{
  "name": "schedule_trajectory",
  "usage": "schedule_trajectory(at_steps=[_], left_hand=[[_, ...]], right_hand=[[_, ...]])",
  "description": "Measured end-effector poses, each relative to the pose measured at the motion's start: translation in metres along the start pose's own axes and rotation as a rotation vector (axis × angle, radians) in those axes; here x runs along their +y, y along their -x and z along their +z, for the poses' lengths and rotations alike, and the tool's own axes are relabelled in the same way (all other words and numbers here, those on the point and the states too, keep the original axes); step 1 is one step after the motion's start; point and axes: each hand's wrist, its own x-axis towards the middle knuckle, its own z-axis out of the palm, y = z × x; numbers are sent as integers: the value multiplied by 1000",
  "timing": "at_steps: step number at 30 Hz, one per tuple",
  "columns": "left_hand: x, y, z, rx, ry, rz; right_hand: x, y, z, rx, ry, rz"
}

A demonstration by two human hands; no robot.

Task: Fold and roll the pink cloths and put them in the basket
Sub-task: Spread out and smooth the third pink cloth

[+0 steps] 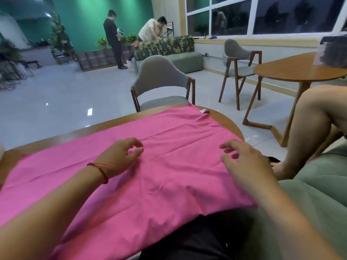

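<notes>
The pink cloth (169,147) is lying spread out in front of you, a thin, matte sheet covering most of the round wooden table (65,135). Straight fold creases are crossing it, and soft wrinkles are gathering toward you, where its near edge is hanging off the table over your lap. A small white tag (203,111) is sitting at its far corner.

Your left hand (120,156) is resting on the middle of the cloth with its fingers loosely curled and its fingertips touching the fabric; it is gripping nothing. A red string bracelet (102,170) is circling that wrist. Your right hand (244,162) is lying over the cloth's right part, fingers relaxed and slightly spread, also holding nothing.

Beyond the table a grey padded chair (161,79) with a dark wooden frame is facing you. Another person's bare arm (304,132) is reaching down at your right, and a second round wooden table (293,66) is standing behind it.
</notes>
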Motion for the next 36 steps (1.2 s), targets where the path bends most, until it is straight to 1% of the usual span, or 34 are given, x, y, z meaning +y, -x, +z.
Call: schedule_trajectory(at_steps=[2, 4, 6, 8, 10, 13, 14, 17, 22, 26, 30, 33, 36], left_hand=[[-14, 19, -12, 3, -30, -35], [-34, 42, -25, 2, -93, -117], [-54, 62, -34, -31, -186, -241], [-83, 85, -45, -77, -281, -414], [-113, 106, -56, -146, -353, -574], [-147, 129, -63, -273, -381, -725], [-154, 134, -62, -296, -385, -742], [-162, 135, -60, -283, -393, -731], [-182, 119, -65, -305, -354, -707], [-208, 108, -65, -310, -335, -672], [-221, 95, -64, -287, -328, -679], [-220, 88, -64, -273, -300, -683], [-208, 98, -73, -200, -243, -681]], right_hand=[[-19, -5, 15, -49, -12, -55], [-40, -15, 35, -162, 10, -151], [-55, -32, 52, -336, 140, -259], [-69, -53, 73, -502, 309, -323], [-73, -78, 94, -589, 398, -294], [-65, -109, 118, -622, 521, -208], [-63, -118, 121, -643, 549, -210], [-58, -143, 125, -731, 528, -220], [-56, -162, 130, -745, 574, -187], [-64, -176, 136, -724, 587, -226], [-75, -187, 146, -713, 568, -190], [-84, -187, 146, -701, 555, -210], [-85, -188, 159, -654, 586, -214]])
